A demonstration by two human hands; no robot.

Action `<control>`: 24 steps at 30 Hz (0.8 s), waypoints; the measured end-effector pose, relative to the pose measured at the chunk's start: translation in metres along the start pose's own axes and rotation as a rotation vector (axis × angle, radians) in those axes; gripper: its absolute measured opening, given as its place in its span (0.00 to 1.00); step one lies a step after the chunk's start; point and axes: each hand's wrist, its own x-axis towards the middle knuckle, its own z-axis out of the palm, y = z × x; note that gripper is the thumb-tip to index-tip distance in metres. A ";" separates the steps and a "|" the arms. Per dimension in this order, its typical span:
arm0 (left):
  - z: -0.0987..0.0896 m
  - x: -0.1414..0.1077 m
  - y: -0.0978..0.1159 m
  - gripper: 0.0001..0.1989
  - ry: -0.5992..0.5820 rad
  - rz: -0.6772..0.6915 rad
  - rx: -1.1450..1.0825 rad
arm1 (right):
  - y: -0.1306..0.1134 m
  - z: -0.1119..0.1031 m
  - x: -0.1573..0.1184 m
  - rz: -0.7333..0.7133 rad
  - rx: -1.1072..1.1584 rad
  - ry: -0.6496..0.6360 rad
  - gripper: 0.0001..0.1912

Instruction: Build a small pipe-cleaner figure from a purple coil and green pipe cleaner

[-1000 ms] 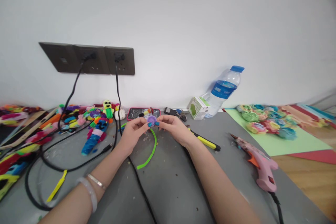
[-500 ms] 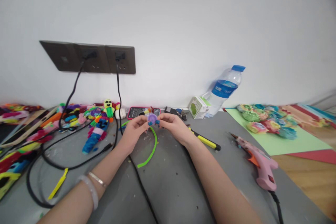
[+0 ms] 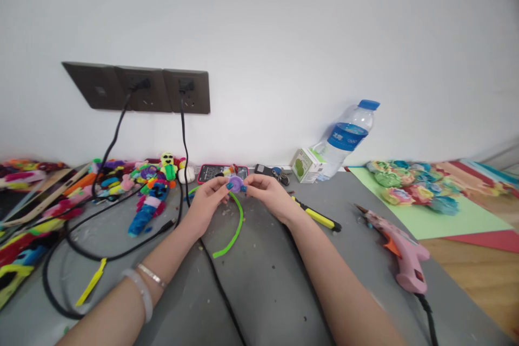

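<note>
Between both hands is a small purple coiled disc (image 3: 235, 184), apparently wound from pipe cleaner. My left hand (image 3: 208, 200) pinches its left edge with thumb and fingers. On its right edge, my right hand (image 3: 265, 193) is closed in a pinch too. The fingertips cover part of the disc. Below the hands, a bright green pipe cleaner (image 3: 236, 232) curves over the grey table (image 3: 259, 281). A phone (image 3: 213, 172) with a red-pink case lies just behind the left hand. A yellow and black utility knife (image 3: 320, 218) rests beside my right wrist.
A pink glue gun (image 3: 405, 257) lies at the right, near green paper (image 3: 409, 219) with paper flowers. A water bottle (image 3: 347, 138) leans on the wall by a small box (image 3: 305, 166). Black cables (image 3: 214, 275) cross the table. Pipe-cleaner figures (image 3: 152, 203) crowd the left.
The purple disc has turned or shifted very slightly between my fingertips. Both hands keep their pinch in nearly the same place.
</note>
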 end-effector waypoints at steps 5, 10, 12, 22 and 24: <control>0.000 0.001 0.000 0.15 -0.033 -0.011 0.002 | -0.002 0.000 -0.001 0.006 -0.015 -0.019 0.10; -0.001 0.000 0.002 0.17 -0.044 -0.015 0.027 | -0.002 -0.001 -0.001 -0.001 -0.044 -0.020 0.10; -0.001 0.000 0.003 0.17 -0.049 -0.015 0.036 | 0.000 -0.001 -0.001 0.000 -0.037 -0.019 0.10; -0.001 -0.002 0.004 0.13 -0.082 0.017 0.036 | 0.000 -0.002 0.000 0.016 -0.010 -0.006 0.09; -0.001 -0.002 0.005 0.14 -0.089 0.022 0.050 | 0.000 -0.002 0.000 0.019 -0.006 -0.004 0.10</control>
